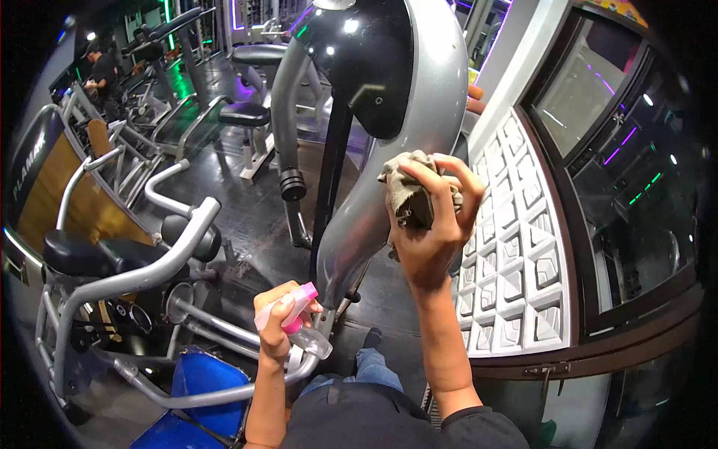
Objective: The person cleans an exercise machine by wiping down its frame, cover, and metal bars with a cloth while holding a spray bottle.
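Observation:
My left hand [275,318] is wrapped round a spray bottle [313,340] with a pink nozzle and a clear body, held low in front of me. Higher up, my right hand [437,224] grips a crumpled grey-olive cloth [415,183]. That cloth is at the silver curved frame [437,82] of an exercise machine; whether it presses on the metal I cannot tell. A glossy black cover [381,60] is set into the machine's upper part.
Silver handlebars [149,273] with black pads stand at left, above a blue object [206,382]. White relief wall panels [516,254] and a dark-framed window [591,82] rise at right. A person [101,75] in black stands far left among other machines.

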`<control>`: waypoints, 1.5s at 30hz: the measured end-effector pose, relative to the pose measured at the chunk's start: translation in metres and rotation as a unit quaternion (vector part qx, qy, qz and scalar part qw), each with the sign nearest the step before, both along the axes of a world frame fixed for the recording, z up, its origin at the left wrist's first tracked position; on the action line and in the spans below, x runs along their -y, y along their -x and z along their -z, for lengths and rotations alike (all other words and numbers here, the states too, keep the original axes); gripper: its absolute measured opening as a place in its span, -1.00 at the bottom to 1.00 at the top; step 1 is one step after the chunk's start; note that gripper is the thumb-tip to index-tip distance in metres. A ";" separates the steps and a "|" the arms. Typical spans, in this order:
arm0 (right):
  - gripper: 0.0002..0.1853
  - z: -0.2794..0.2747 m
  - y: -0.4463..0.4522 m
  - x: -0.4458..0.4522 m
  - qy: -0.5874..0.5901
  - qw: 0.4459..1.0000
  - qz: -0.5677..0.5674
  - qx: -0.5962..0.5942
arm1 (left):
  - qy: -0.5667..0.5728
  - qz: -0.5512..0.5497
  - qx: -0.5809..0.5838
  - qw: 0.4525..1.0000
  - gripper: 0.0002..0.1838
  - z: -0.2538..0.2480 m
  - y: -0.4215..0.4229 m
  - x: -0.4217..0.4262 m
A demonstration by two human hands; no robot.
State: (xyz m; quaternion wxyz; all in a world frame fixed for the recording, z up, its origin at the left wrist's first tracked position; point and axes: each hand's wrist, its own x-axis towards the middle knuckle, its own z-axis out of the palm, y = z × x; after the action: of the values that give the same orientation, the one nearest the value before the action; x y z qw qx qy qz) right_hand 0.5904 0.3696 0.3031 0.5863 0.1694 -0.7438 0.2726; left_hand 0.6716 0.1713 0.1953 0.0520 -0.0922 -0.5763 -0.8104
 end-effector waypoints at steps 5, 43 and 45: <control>-0.44 0.020 -0.020 0.015 -0.097 0.989 0.000 0.114 | -0.007 0.020 0.011 1.000 -0.50 0.007 0.004 0.005; -0.54 0.170 -0.001 0.032 0.234 0.971 -0.011 0.049 | 0.014 0.029 0.047 0.998 -0.48 0.022 0.033 0.031; -0.52 0.222 -0.021 0.043 0.268 0.939 -0.010 0.213 | 0.034 0.035 0.048 0.998 -0.45 0.026 0.033 0.029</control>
State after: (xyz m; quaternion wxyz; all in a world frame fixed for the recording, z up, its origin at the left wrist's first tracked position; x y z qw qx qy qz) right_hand 0.6115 0.3262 0.0813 0.4351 -0.0485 -0.7486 0.4979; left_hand 0.6382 0.1423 0.1694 -0.0072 -0.0750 -0.6021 -0.7948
